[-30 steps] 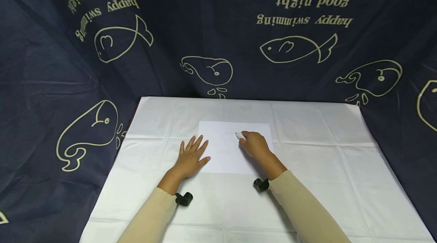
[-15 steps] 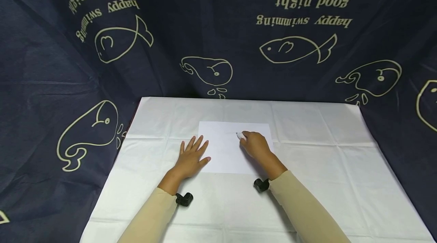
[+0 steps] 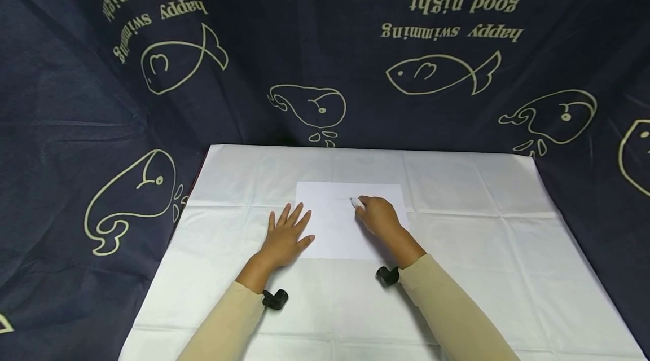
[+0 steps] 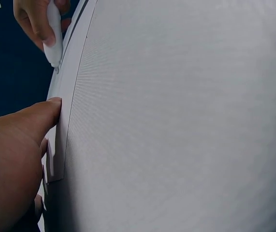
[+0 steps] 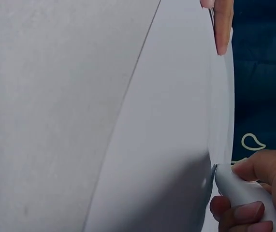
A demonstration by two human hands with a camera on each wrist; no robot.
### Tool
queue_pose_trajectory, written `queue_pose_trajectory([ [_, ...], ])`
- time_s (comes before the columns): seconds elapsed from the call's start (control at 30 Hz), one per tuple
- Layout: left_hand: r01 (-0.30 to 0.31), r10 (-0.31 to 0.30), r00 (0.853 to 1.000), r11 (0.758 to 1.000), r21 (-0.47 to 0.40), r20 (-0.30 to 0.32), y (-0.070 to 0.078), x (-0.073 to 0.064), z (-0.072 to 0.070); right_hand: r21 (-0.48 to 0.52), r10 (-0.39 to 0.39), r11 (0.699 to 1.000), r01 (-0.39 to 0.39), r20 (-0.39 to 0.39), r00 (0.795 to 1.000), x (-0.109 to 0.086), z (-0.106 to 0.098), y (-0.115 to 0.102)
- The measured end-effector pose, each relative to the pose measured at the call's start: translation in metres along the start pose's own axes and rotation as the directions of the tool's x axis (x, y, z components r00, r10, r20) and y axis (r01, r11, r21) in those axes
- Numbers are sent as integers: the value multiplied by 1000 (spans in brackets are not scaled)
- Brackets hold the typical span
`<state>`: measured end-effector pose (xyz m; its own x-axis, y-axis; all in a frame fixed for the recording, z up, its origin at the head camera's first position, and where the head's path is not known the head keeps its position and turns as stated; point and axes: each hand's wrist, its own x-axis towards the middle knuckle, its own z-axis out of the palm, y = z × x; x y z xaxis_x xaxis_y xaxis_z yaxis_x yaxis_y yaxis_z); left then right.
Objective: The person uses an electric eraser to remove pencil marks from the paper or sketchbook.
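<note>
A sheet of white paper (image 3: 332, 231) lies on the white-covered table in the head view. My left hand (image 3: 284, 241) rests flat with spread fingers at the paper's left edge, its thumb and some fingertips on the sheet. My right hand (image 3: 381, 218) grips a thick white pen (image 4: 54, 36) with a narrow, dark tip, over the upper right part of the paper. A faint grey line runs left from the tip. In the right wrist view the fingers curl round the pen body (image 5: 246, 193), and the tip is at the paper's surface.
A creased white cloth (image 3: 482, 271) covers the table. Dark blue fabric (image 3: 304, 39) with fish drawings and upside-down words hangs behind and around it. Small black cameras (image 3: 276, 299) sit on both wrists.
The pen tip shifts very slightly right, then back left, staying at the same spot on the paper. My left hand keeps its place on the paper's edge.
</note>
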<state>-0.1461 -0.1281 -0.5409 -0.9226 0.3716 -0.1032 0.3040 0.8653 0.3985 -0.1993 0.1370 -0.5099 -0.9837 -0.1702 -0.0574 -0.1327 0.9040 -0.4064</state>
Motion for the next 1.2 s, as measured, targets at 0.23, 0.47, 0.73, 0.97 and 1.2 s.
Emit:
queue_pose_trajectory([
  [0.23,1,-1,1000,1000,-5,-2,1,-2,0,5,4,1000,-4,-8,1000,-2,0,0],
  [0.47,-2,2,1000,1000,-7,-5,1,-2,1,11,-16,1000,16,3,1000,-2,0,-1],
  [0.73,8,-8,1000,1000,0,16,1,-4,1,-4,-28,1000,28,6,1000,-2,0,-2],
  [0.97,-3,3,1000,1000,-14,-5,2,-4,0,-15,-12,1000,12,12,1000,-2,-2,-4],
  [1.2,4,-4,1000,1000,-7,6,1,-3,1,-4,2,1000,-2,2,1000,-2,-2,-4],
])
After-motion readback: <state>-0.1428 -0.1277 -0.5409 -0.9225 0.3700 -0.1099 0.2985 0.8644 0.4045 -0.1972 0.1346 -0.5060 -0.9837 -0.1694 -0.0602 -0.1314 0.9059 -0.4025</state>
